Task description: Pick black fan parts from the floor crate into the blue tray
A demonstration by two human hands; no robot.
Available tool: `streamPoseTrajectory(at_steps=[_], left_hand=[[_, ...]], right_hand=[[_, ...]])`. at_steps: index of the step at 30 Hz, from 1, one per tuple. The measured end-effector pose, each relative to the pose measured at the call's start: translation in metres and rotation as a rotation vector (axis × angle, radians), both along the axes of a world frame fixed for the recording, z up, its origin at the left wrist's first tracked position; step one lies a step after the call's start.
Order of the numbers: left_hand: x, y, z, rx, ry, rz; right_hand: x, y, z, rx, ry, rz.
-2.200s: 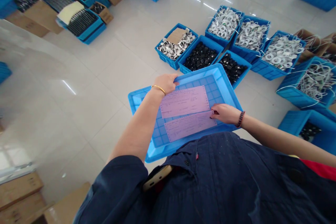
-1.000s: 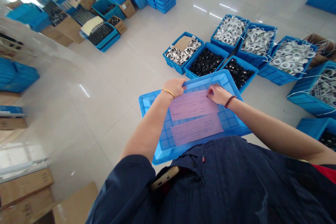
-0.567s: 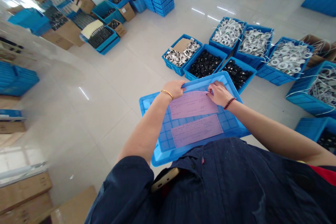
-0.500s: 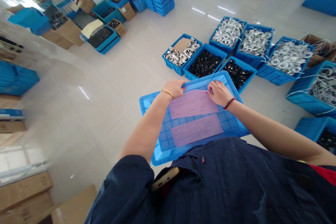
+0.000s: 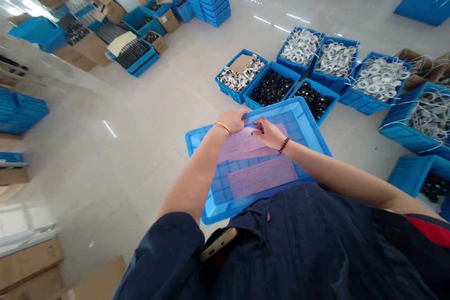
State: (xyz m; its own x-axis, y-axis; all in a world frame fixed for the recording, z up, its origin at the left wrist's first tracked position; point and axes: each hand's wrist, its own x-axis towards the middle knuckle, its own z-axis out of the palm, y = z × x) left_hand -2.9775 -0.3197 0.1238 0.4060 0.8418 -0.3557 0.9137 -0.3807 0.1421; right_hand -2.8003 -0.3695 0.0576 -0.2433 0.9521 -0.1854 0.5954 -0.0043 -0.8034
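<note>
A blue plastic lid or tray point(image 5: 312, 126) is held in front of my body, tilted. My left hand point(image 5: 232, 121), with a gold bracelet, grips its far edge, fingers wrapped round the rim. Pink printed sheets point(image 5: 235, 147) lie on its upper part, partly under my hands. Another pink sheet point(image 5: 263, 177) lies flat on the part nearer my body. My right hand point(image 5: 269, 132), with a dark beaded bracelet, is over the upper sheets, fingers bent and apart near a paper edge; I see nothing held in them.
Blue crates of black parts point(image 5: 272, 88) and of white cables point(image 5: 335, 58) stand on the floor ahead and right. More crates point(image 5: 213, 0) are stacked further back. Cardboard boxes point(image 5: 31, 262) are at the lower left. A phone point(image 5: 218, 243) sticks out of a pocket.
My right hand has moved left across the tray, towards my left hand, and its fingers have opened. The upper pink paper has shifted left and now shows overlapping sheets.
</note>
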Motion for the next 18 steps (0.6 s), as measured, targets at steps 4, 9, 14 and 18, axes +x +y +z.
streamPoseTrajectory(at_steps=[4, 9, 14, 18], left_hand=[[-0.002, -0.002, 0.000, 0.000, -0.004, 0.012], [-0.003, -0.004, 0.000, -0.006, 0.001, 0.020], [-0.001, -0.004, -0.002, -0.011, 0.001, 0.014], [-0.002, -0.004, -0.003, -0.019, -0.004, 0.010]], right_hand=[[0.035, 0.002, 0.006, 0.190, -0.246, -0.015], [0.072, 0.003, 0.014, 0.039, -0.645, 0.047], [0.063, -0.001, 0.013, -0.038, -0.680, 0.110], [0.066, -0.003, 0.018, -0.026, -0.672, 0.072]])
